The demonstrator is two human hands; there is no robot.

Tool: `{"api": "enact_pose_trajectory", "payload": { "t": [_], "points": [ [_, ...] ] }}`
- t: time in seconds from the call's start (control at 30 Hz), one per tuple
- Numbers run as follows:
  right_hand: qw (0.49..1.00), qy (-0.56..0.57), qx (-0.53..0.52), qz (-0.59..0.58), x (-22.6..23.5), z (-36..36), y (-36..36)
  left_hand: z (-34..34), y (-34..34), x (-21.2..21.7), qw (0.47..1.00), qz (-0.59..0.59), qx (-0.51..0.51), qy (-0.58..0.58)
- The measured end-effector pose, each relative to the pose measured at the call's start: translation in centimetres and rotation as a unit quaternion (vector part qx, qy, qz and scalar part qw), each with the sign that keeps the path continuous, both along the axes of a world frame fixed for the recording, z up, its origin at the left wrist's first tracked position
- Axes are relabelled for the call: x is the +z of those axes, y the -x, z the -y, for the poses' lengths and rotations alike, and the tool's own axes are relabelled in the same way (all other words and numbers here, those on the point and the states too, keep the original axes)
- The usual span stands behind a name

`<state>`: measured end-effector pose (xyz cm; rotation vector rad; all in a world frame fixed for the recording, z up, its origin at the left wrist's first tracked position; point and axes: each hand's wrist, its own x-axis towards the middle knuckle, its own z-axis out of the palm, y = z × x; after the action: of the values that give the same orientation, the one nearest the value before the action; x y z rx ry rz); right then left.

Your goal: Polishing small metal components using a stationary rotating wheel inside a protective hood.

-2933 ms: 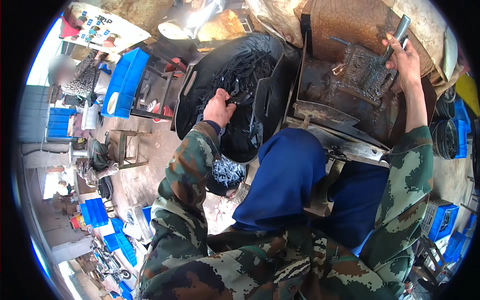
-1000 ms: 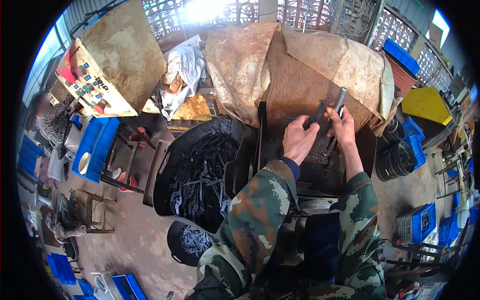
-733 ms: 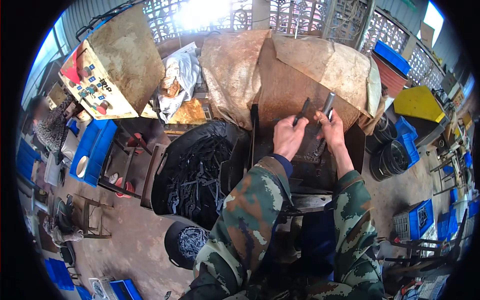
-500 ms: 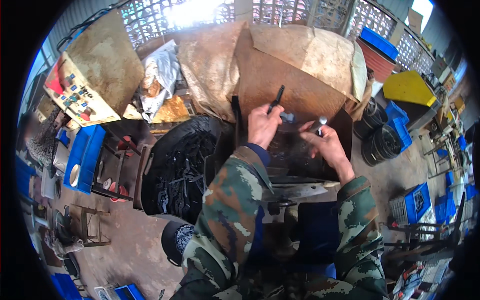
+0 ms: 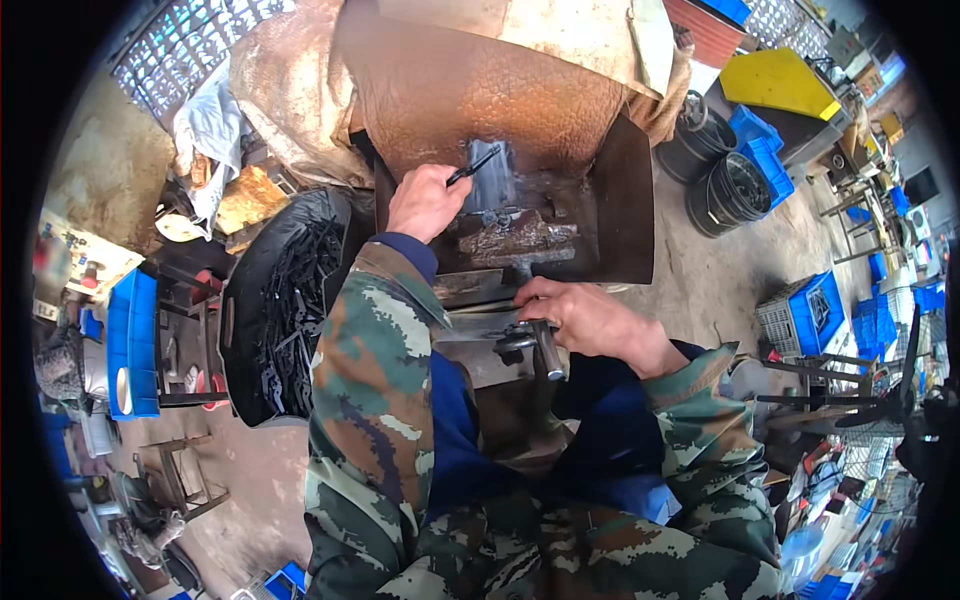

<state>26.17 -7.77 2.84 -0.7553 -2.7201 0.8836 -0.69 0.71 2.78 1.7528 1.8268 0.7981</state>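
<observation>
Rusty steel fills the middle of the frame: the grimy press (image 5: 520,235) with its dark side guards, backed by a brown dimpled sheet (image 5: 480,90) along the top. My left hand (image 5: 425,200), upper centre, is closed around a thin dark metal strip (image 5: 472,167) and holds it slanted up to the right against the worn block at the back of the press, touching or just short of it; I cannot tell which. My right hand (image 5: 590,320), just below centre, has come down since half a second ago, when it was up beside the left one at the block; now its fingers are wrapped shut on the shiny steel lever handle (image 5: 545,348) that sticks out toward me from the front of the machine. A second ago both hands were up together holding strips at the block; now they are well apart, one feeding and one on the lever. I read that as the piece being positioned and the stroke about ready, though the strip sits at an angle and may need settling first. The black tub (image 5: 285,310) of dark strips is at the left of the frame, beside my left sleeve, within easy reach. Blue crates (image 5: 130,340) stand at the far left and more at the right edge (image 5: 815,315), with black buckets (image 5: 735,185) at the upper right.
</observation>
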Motion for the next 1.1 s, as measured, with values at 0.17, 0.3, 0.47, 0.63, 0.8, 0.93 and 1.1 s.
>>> {"api": "enact_pose_trajectory", "payload": {
  "t": [0.17, 0.3, 0.47, 0.63, 0.8, 0.93, 1.1],
  "points": [
    [0.992, 0.033, -0.002, -0.121, 0.2, -2.9, 0.4, 0.5, 1.2, -2.4, 0.987, -0.086, -0.093, 0.095],
    [0.923, 0.252, -0.275, -0.094, 3.1, -3.2, 2.2, 0.0, 1.8, -4.9, 0.990, -0.037, -0.116, 0.071],
    [0.903, 0.273, -0.320, -0.087, 2.3, -5.0, 3.0, -1.2, 0.6, -5.3, 0.998, -0.010, -0.051, -0.022],
    [0.771, 0.365, -0.396, -0.341, 0.7, -6.6, 3.7, -0.8, -2.3, -1.8, 0.961, 0.248, -0.111, 0.041],
    [0.707, 0.407, -0.315, -0.485, 1.9, -6.7, 5.6, 2.3, -3.8, 3.0, 0.922, 0.351, -0.112, 0.120],
    [0.701, 0.390, -0.338, -0.492, 2.1, -6.5, 5.9, 2.4, -3.7, 2.7, 0.910, 0.376, -0.119, 0.128],
    [0.688, 0.393, -0.376, -0.479, 2.0, -6.3, 4.5, 0.5, -2.1, 0.6, 0.935, 0.336, -0.062, 0.096]
  ]
}}
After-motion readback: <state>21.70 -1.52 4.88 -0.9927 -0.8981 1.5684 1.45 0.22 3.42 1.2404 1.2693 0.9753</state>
